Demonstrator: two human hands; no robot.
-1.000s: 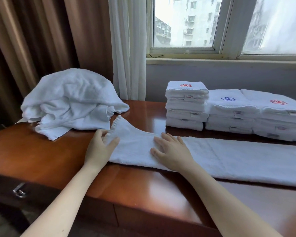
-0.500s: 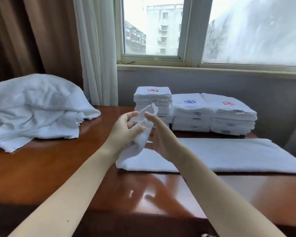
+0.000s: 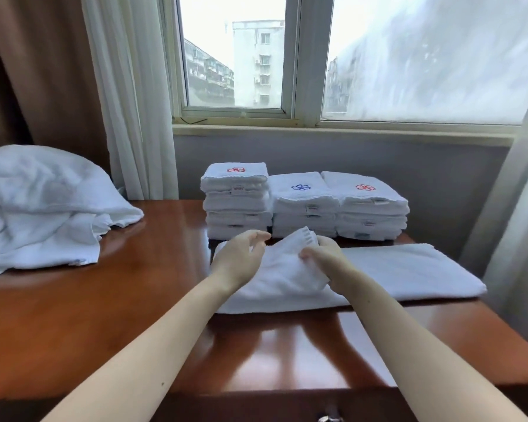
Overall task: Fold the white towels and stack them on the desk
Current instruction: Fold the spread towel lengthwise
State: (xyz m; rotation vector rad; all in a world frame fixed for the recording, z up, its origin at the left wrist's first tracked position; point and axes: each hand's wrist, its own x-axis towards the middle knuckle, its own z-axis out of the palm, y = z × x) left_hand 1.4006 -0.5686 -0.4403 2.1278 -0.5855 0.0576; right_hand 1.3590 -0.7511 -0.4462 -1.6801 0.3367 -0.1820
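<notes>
A long white towel (image 3: pixel 409 269) lies as a strip across the wooden desk (image 3: pixel 134 284), with its left end lifted and folded over to the right. My right hand (image 3: pixel 325 257) grips that folded-over end by its hemmed edge. My left hand (image 3: pixel 241 257) sits at the bend of the fold with loosely curved fingers that hold nothing. Behind the strip stand three stacks of folded white towels: a taller left stack (image 3: pixel 235 205) with a red logo, a middle stack (image 3: pixel 302 205) with a blue logo, and a right stack (image 3: pixel 369 205) with a red logo.
A heap of unfolded white towels (image 3: pixel 37 208) fills the desk's left side. A white curtain (image 3: pixel 128 102) hangs behind it, and another curtain (image 3: pixel 515 208) hangs at the right edge. The wall and window stand close behind the stacks. A drawer handle (image 3: pixel 328 417) shows at the bottom.
Both hands lifted the towel's left end off the desk and carried it rightward over the strip. The left hand has let go of it, and the right hand now holds the end lower down.
</notes>
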